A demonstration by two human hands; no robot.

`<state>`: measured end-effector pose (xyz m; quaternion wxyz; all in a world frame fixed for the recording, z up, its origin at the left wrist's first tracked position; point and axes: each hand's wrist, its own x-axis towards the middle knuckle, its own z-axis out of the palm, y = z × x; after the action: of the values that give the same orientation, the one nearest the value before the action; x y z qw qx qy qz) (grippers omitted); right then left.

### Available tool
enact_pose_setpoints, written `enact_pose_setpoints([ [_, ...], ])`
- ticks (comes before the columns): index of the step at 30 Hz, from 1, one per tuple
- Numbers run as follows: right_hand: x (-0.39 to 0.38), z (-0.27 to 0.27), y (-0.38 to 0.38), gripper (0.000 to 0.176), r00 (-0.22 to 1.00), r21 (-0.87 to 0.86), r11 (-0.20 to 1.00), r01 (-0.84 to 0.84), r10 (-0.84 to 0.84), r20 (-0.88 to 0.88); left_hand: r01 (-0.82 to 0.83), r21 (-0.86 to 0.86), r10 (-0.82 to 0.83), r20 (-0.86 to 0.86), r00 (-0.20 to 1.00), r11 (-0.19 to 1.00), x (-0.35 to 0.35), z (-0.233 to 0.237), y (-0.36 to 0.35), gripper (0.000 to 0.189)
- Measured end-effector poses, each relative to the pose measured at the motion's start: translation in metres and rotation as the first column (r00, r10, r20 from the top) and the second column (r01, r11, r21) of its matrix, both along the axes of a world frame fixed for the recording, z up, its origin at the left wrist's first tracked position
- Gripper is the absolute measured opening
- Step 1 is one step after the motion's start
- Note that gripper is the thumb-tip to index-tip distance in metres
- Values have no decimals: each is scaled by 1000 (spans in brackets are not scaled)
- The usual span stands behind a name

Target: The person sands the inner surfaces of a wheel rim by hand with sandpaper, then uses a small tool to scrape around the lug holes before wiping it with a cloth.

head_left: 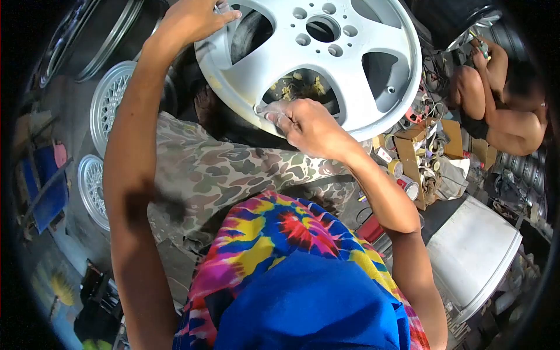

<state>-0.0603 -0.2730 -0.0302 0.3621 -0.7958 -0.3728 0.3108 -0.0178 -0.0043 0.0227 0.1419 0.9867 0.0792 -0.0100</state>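
A light grey five-spoke wheel rim (286,58) lies face up before my knees, over a dark round support, perhaps a tire. At its upper left edge, my left hand (189,22) grips the rim, thumb on the face; some fingers are hidden. My right hand (309,125) is closed, its dusty fingertips pressed on the near lip of the rim beside a spoke opening. Whatever the right fingers pinch is too small or too covered to make out. Yellowish crumpled bits (294,86) show through one opening.
Mesh-patterned rims (108,102) stand on the left. At right are a cardboard box (410,169) with cans and tape, and a white stool-like seat (473,251). Another person (496,99) crouches at upper right, hands at a dark wheel. My legs wear camouflage trousers (221,169).
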Motion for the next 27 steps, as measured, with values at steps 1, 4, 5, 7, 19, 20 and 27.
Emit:
enact_pose_setpoints([
  [1, 1, -6, 1, 21, 1000, 4, 1000, 5, -5, 3, 0, -6, 1, 11, 1000, 1000, 2, -3, 1, 41],
  [4, 16, -25, 14, 29, 975, -383, 923, -49, 127, 181, -21, -7, 21, 6, 1000, 1000, 4, 3, -5, 41],
  [5, 18, -27, 19, 29, 973, -381, 923, -51, 132, 189, -56, -4, 56, -20, 998, 998, 4, 5, -6, 41],
  [7, 15, -24, 27, 27, 996, -251, 968, 4, 20, 92, -53, 5, 53, 0, 999, 999, 2, 8, -8, 41],
  [19, 17, -6, 21, 27, 997, -281, 960, -1, -21, -77, -25, 23, 24, 27, 999, 999, 8, -4, 3, 41],
  [20, 22, -25, 8, 28, 969, 51, 998, -38, 50, -242, -8, 34, 6, 34, 999, 999, 7, -5, 4, 41],
  [27, 33, -36, -6, 23, 979, 148, 968, -202, 194, 63, -35, 30, 36, -24, 999, 999, 9, -1, 2, 40],
])
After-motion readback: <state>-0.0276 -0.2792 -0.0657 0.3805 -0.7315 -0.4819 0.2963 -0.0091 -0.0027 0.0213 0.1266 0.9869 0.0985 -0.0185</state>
